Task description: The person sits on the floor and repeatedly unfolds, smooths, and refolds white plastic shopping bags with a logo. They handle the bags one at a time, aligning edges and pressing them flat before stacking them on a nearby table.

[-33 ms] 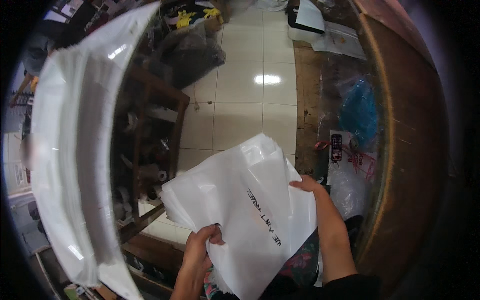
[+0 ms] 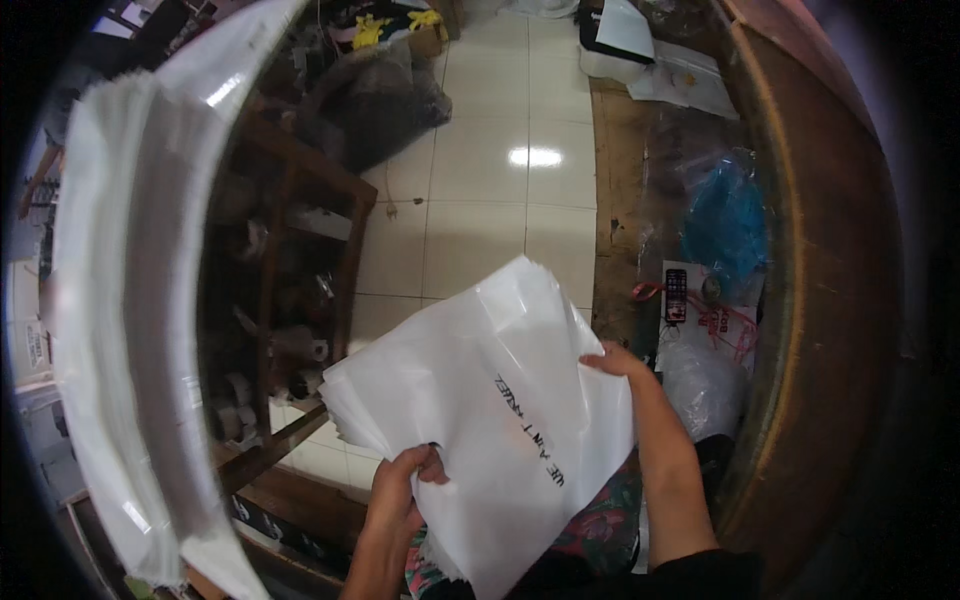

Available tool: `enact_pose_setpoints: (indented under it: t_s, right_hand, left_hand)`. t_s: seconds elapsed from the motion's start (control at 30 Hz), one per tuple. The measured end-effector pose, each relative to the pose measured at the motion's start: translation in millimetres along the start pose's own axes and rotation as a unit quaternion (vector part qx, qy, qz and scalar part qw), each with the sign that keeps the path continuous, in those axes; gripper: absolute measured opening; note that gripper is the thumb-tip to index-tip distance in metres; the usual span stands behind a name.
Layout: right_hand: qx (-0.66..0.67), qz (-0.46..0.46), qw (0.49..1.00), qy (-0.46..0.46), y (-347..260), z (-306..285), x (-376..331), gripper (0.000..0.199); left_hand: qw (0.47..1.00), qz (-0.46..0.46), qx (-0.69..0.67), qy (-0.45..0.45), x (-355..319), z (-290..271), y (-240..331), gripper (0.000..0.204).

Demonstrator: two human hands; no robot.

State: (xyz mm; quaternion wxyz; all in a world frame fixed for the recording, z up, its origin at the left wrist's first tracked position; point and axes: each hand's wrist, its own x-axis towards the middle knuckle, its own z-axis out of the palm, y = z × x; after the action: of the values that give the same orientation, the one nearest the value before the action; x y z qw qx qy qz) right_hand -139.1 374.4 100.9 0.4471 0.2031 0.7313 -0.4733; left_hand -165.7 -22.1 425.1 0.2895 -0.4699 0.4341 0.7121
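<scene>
Head view: stack of white plastic bags [image 2: 480, 400] held low centre, above lap. Left hand [image 2: 400, 490] closed on near-left edge of stack, thumb on top. Right hand [image 2: 615, 362] pinched on right edge, fingers partly hidden behind sheets. Larger pile of white sheets [image 2: 120, 300] at far left. Step judged: stack being squared or sorted. Next move likely calls for firm two-sided grip so slippery sheets stay aligned.

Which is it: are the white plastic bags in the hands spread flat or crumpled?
Spread flat: the white plastic bags lie stacked between the left hand and right hand.
</scene>
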Motion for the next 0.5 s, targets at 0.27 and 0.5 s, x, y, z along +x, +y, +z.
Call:
enact_pose_setpoints:
  t_s: [0.27, 0.5]
  right_hand:
    - [-0.005, -0.152, 0.988, 0.033, -83.4, 2.6, 15.6, 0.04]
    - [-0.068, -0.196, 0.973, 0.097, 16.4, 7.8, 108.7, 0.05]
  left_hand:
    - [0.971, 0.067, -0.212, -0.093, 58.1, -87.1, -90.3, 0.009]
    - [0.968, 0.187, 0.021, -0.166, 74.6, -95.2, -92.5, 0.011]
